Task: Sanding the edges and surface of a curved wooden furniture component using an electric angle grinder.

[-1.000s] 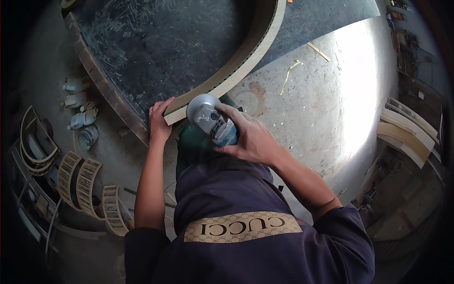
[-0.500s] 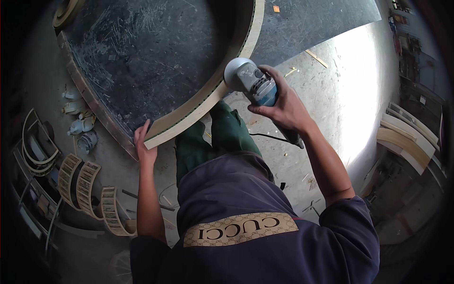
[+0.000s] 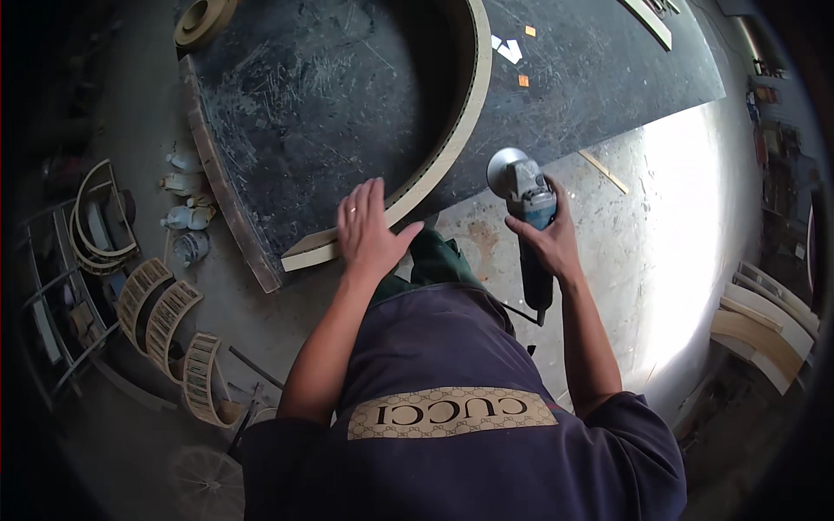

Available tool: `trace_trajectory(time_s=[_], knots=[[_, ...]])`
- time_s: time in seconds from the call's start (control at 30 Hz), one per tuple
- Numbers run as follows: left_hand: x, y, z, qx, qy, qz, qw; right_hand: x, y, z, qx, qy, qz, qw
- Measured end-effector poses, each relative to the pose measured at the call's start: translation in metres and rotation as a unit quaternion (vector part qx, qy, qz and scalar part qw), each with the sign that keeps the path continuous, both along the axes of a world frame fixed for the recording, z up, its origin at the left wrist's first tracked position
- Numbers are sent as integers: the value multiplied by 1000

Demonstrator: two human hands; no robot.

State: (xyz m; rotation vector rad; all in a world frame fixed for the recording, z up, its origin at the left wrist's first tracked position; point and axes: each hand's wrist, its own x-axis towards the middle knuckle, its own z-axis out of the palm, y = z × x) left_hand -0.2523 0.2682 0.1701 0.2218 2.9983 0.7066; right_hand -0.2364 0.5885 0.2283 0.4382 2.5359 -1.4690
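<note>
A large curved wooden band, pale along its top edge, stands on a dark scratched tabletop. Near the band's squared-off end, my left hand lies across the edge with fingers stretched and thumb apart. To the right, my right hand is wrapped round the body of an angle grinder, its pale round disc tilted upward and apart from the wood. A cord runs from the grinder's lower end toward my body.
Orange squares and white scraps lie on the table. A wooden roll-shaped piece sits at the far left corner. Plastic jugs and slatted curved frames stand on the floor at left; curved boards at right.
My left hand has moved right from the band's end to lie over its edge. The grinder in my right hand has come off the band, to the right. The view has shifted.
</note>
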Motion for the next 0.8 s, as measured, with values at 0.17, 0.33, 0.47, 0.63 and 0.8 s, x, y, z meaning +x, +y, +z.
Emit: trace_trajectory(time_s=[0.17, 0.33, 0.47, 0.63, 0.8], knots=[[-48, 53, -18, -18, -169, -33, 985, 48, 18, 10, -22, -16, -42, 999], [-56, 37, -36, 51, -96, -90, 990, 81, 39, 18, -22, -46, -112, 992], [-32, 29, -33, 68, -95, -136, 984, 100, 57, 11, -12, -41, -144, 989], [-12, 18, -27, 49, -84, -234, 967, 105, 66, 4, -38, -65, -154, 985], [-54, -6, -18, 48, -69, -298, 951, 96, 62, -1, -40, -62, -122, 990]])
